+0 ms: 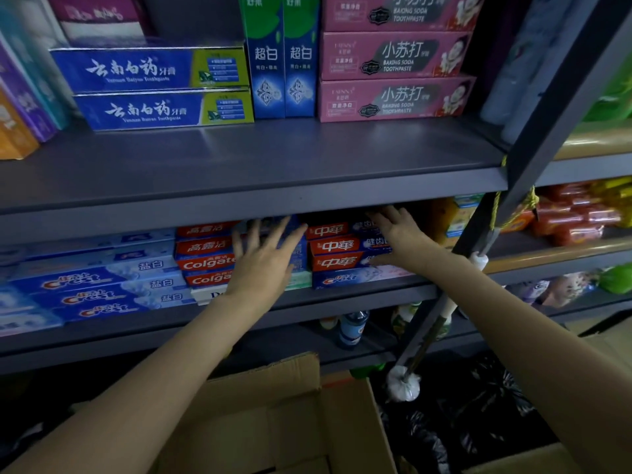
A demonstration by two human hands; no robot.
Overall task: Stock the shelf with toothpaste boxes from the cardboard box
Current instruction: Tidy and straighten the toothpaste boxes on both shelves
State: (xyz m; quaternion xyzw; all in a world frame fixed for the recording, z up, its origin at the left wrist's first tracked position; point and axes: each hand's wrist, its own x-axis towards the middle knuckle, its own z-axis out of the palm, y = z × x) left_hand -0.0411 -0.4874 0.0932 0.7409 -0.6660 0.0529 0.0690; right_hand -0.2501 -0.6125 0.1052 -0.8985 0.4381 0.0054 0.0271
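My left hand [265,258] lies flat with spread fingers against a stack of blue toothpaste boxes [298,258] on the middle shelf [342,299]. My right hand [398,234] reaches in with straight fingers and touches the right end of a stack of red toothpaste boxes [333,246]. Red Colgate boxes [205,258] stand left of my left hand. The open cardboard box [273,405] sits on the floor below, between my forearms; its contents are hidden.
Blue Crest boxes [102,289] fill the shelf's left. The upper shelf [273,186] holds blue, green and pink toothpaste boxes [393,56]. A dark upright post [513,200] with a leaning brush handle [427,336] stands right. Bottles [352,328] sit on the lower shelf.
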